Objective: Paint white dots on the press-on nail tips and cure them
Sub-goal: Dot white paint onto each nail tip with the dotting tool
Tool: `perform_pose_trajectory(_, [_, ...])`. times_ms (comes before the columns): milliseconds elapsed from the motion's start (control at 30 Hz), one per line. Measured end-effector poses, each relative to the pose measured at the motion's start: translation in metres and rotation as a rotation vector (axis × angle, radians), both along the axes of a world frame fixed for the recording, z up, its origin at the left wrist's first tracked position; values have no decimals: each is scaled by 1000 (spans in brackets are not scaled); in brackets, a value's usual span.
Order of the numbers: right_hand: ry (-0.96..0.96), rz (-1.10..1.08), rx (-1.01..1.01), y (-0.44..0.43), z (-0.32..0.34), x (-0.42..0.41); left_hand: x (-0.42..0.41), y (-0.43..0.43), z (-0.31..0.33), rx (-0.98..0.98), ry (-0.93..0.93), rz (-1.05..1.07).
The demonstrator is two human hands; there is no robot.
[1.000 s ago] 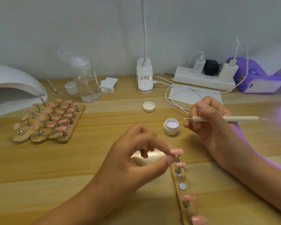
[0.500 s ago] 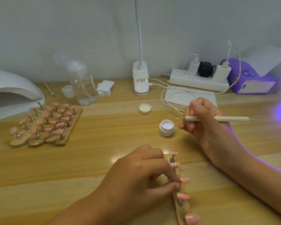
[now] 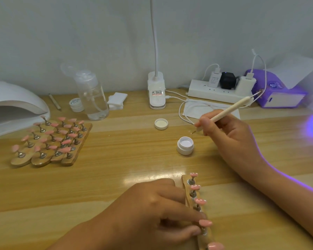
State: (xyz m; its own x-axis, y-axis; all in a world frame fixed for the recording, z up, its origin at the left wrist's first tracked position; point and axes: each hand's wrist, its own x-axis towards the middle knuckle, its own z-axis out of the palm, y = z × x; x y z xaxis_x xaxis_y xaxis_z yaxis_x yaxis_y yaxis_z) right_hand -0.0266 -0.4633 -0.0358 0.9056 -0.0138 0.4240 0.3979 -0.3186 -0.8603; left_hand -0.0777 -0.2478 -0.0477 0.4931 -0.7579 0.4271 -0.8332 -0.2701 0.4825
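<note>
Wood strip of pink nail tips (image 3: 185, 188), end outside my view, pinched in left hand (image 3: 152, 210); cream pen (image 3: 228, 112) gripped in right hand (image 3: 229, 136).

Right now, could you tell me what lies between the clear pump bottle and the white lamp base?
A stack of white pads lies between pump bottle and lamp base, in the head view.

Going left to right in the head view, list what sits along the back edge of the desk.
white nail lamp → small labelled jar → clear pump bottle → stack of white pads → clip lamp base → power strip → purple device
</note>
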Motion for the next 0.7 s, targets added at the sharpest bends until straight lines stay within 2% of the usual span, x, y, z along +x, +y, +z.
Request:
perform_pose_trajectory(167, [-20,5,-210,4,-7,3,-1,-3,-3,59,-139,-44])
perform_pose_trajectory(467, [-31,57,-392,5,-12,8,-1,-1,2,109,-301,-79])
perform_pose_trajectory(600, [-34,62,-389,6,-11,7,-2,-6,4,-207,-87,38])
perform_pose_trajectory(700, [-51,41,-277,5,-11,6,2,-5,7,-361,258,133])
